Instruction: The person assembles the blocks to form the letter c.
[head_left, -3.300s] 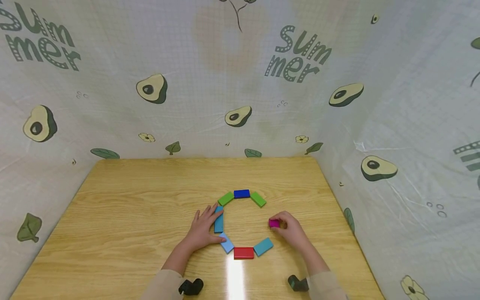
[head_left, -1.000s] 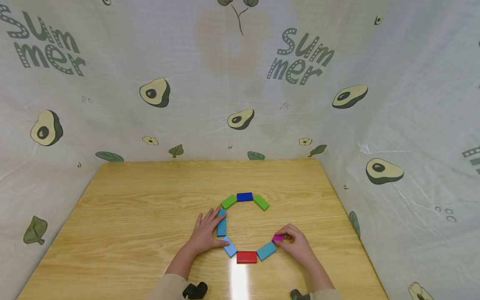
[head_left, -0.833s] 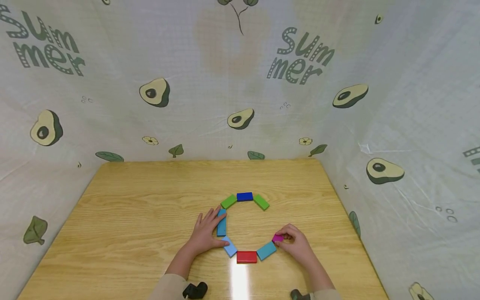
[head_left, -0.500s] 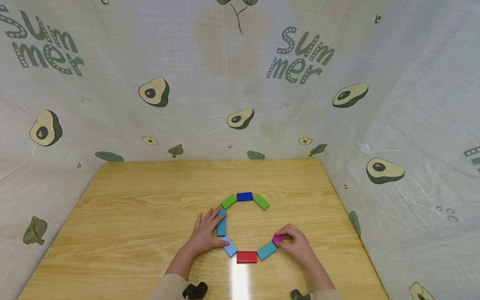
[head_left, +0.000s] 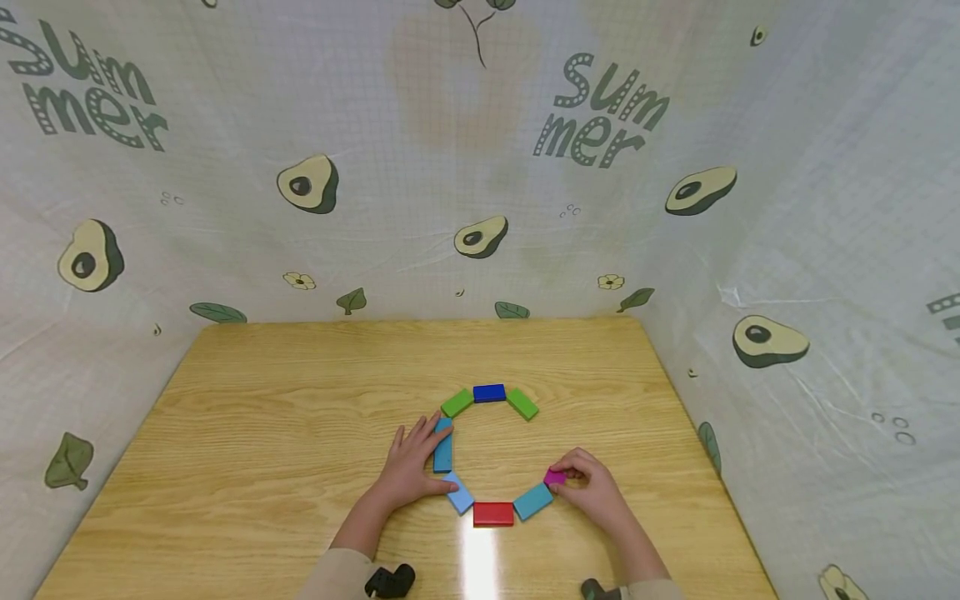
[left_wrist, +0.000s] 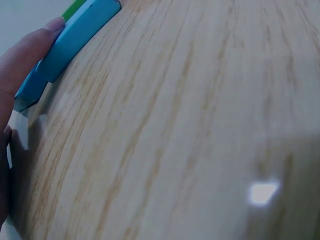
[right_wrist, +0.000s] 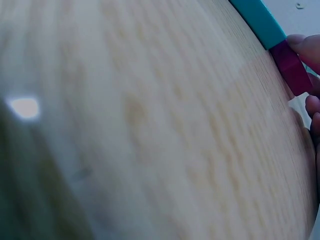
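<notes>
My right hand pinches a small magenta block between thumb and fingers. In the right wrist view the magenta block sits right at the end of a teal block. My left hand lies with fingers spread at the left. Its thumb rests on a light blue block and its fingertips on a longer blue block. A red block lies between the light blue block and the teal block. The blocks form a ring with a gap on its right side.
At the far side of the ring, a dark blue block lies between a left green block and a right green block. The wooden table meets a printed cloth at the back and sides.
Since the oldest frame my right hand has moved the magenta block nearer to me, against the teal block's end. It has stayed there in the last second. The left hand keeps its place.
</notes>
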